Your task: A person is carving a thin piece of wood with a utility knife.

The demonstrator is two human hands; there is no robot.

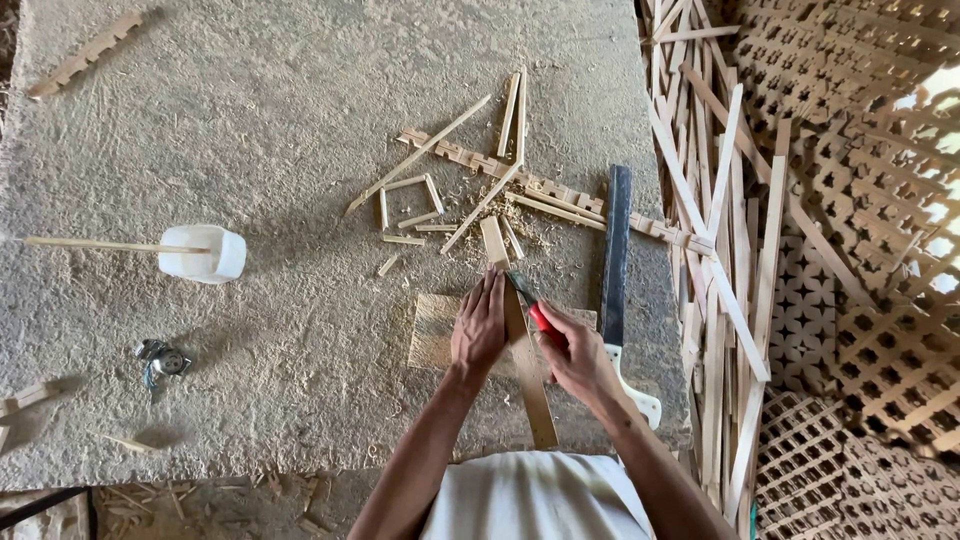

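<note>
Left hand (479,325) pressed flat on one wood strip (522,345) over small board (432,330). Right hand (578,352) closed around red-handled knife (530,302), blade on strip just right of left fingertips. One machete (615,255) lay right of grip; one white jar (203,253) and one metal clip (160,360) far left. Offcuts too many to count ahead.

Left hand (479,325) flat, fingers extended, right hand (577,352) gripping, forearms converging

Bare forearms, no sleeves; white garment (535,497)
</note>
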